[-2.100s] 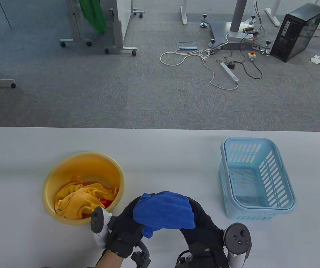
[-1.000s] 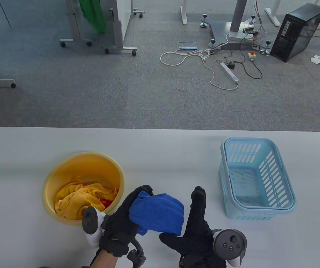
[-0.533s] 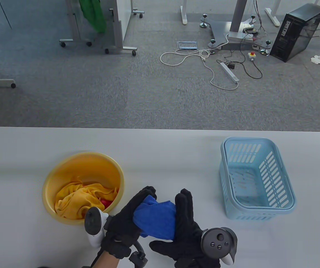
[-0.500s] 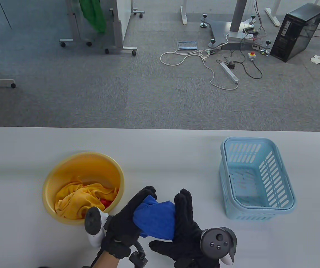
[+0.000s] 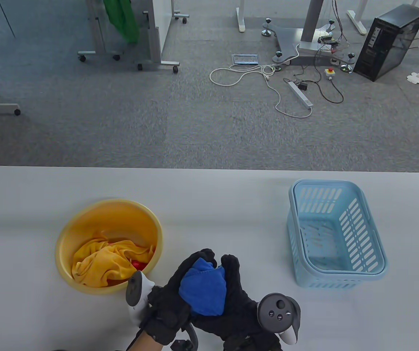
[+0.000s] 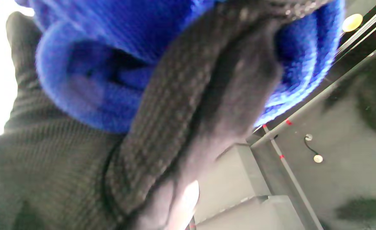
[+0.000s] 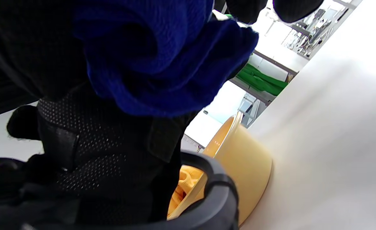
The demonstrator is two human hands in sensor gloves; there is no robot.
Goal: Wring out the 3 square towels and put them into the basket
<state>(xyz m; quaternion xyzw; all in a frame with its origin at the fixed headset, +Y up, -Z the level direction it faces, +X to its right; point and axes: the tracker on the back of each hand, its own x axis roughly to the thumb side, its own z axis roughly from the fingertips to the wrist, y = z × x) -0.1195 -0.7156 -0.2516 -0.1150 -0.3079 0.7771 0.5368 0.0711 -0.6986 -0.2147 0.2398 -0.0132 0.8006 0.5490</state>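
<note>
A blue towel [image 5: 204,291] is bunched between both gloved hands above the table's front edge, right of the yellow basin [image 5: 85,219]. My left hand [image 5: 180,285] cups it from the left, fingers curled over its top. My right hand [image 5: 235,289] closes on it from the right. The left wrist view shows the blue towel [image 6: 117,70] wrapped around a gloved finger; the right wrist view shows the blue towel [image 7: 156,57] squeezed in dark gloves. A yellow towel [image 5: 103,261] and a bit of a red one [image 5: 140,265] lie in the basin. The light blue basket [image 5: 355,252] holds no towel.
The basin sits at the table's front left, the basket at the right, with bare white tabletop [image 5: 224,204] between them. Beyond the far edge lie grey carpet, cables [image 5: 267,80] and a computer tower [image 5: 390,42].
The right hand let go of the spread towel, swung in from the right and closed on it. The towel went from a wide drape to a tight bunch between both hands.
</note>
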